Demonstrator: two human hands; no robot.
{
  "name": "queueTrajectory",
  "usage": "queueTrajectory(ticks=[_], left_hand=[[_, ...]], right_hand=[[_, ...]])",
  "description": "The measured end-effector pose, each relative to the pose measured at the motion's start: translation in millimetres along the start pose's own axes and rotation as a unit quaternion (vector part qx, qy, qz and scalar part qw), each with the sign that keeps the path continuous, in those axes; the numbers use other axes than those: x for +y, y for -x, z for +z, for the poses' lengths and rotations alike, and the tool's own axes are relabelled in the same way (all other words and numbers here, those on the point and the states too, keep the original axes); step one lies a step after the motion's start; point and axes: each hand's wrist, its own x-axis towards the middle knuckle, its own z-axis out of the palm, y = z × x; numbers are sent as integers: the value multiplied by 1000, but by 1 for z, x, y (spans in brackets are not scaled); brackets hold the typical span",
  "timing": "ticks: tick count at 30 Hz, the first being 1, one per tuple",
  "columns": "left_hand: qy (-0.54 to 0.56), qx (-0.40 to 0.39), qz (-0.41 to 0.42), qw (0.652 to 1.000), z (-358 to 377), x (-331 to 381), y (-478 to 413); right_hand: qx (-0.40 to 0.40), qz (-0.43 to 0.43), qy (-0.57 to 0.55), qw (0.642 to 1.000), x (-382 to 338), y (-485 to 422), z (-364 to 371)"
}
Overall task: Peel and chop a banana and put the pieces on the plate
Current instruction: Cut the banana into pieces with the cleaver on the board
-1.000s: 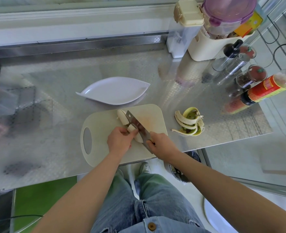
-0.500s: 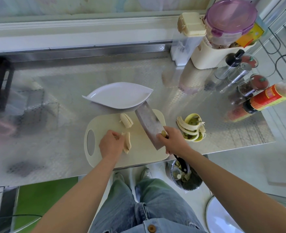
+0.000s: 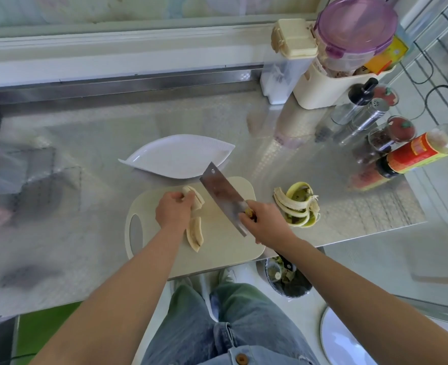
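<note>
Now: slice the far piece

L hand [image 3: 175, 210] curls round far piece [image 3: 195, 199] on board [image 3: 226, 247]; near piece [image 3: 194, 234] lies loose beside it. R hand [image 3: 266, 224] clamps knife [image 3: 225, 198], blade prob. lifted clear. Tuck fingertips back, cut straight down. Plate [image 3: 175, 156] sits just behind the board.

A: The plate [image 3: 175, 156]?
B: White, finely ribbed. The cutting board [image 3: 225, 248] at its six o'clock is cream, the banana pieces [image 3: 194, 234] pale yellow, the cleaver [image 3: 224, 197] steel-grey.
A: The peel [image 3: 297, 206], three o'clock of the board?
B: Yellow, greenish inside. The counter [image 3: 86, 233] is silver, embossed with small diamonds; the bottle [image 3: 415, 151] is labelled red and yellow.
</note>
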Motion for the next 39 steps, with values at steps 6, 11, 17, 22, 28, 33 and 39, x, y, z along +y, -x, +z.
queueTrajectory(ticks=[6, 11, 17, 22, 28, 33, 39], left_hand=[[35, -3, -41, 999, 0, -2, -4], [75, -17, -47, 996, 1, -6, -7], [78, -22, -39, 996, 0, -12, -10], [90, -28, -36, 995, 1, -17, -13], [89, -24, -38, 995, -2, -8, -7], [75, -26, -44, 996, -2, -4, -8], [56, -27, -41, 997, -4, -7, -10]], right_hand=[[-17, -37, 62, 997, -21, -12, 7], [-38, -35, 74, 996, -27, -14, 11], [-44, -33, 76, 996, -31, -15, 12], [-46, -30, 78, 995, -36, -14, 13], [-48, -24, 92, 994, -43, -16, 15], [-72, -14, 117, 990, -36, -14, 18], [-68, -33, 120, 990, -36, -18, 27]])
